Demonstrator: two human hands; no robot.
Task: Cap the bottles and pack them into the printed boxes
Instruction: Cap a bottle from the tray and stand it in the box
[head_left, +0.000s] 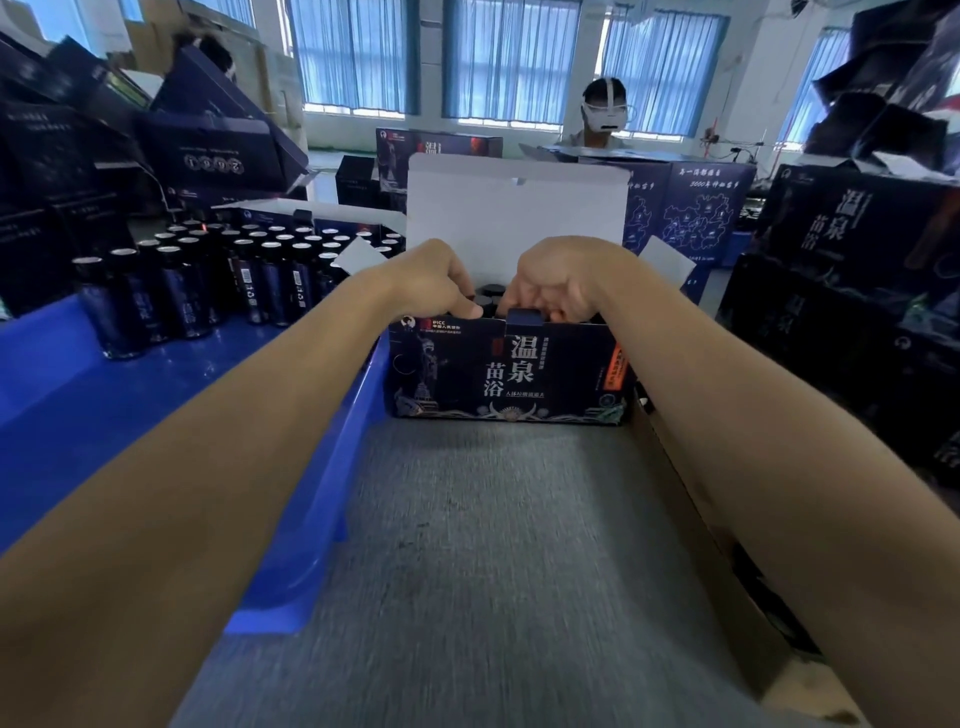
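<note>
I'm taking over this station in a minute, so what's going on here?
A person has the left hand and right hand reaching into the open printed box on the grey surface. Both are curled in among the black-capped bottles inside. What each hand actually holds is hidden. The box's lid flap stands upright. Many bottles without black caps stand on the blue tray to the left.

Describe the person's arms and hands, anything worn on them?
The left arm and right arm are bare to the frame's edge, no sleeves showing. The left hand and right hand wear no gloves; no watch, bracelet or ring is visible.
</note>
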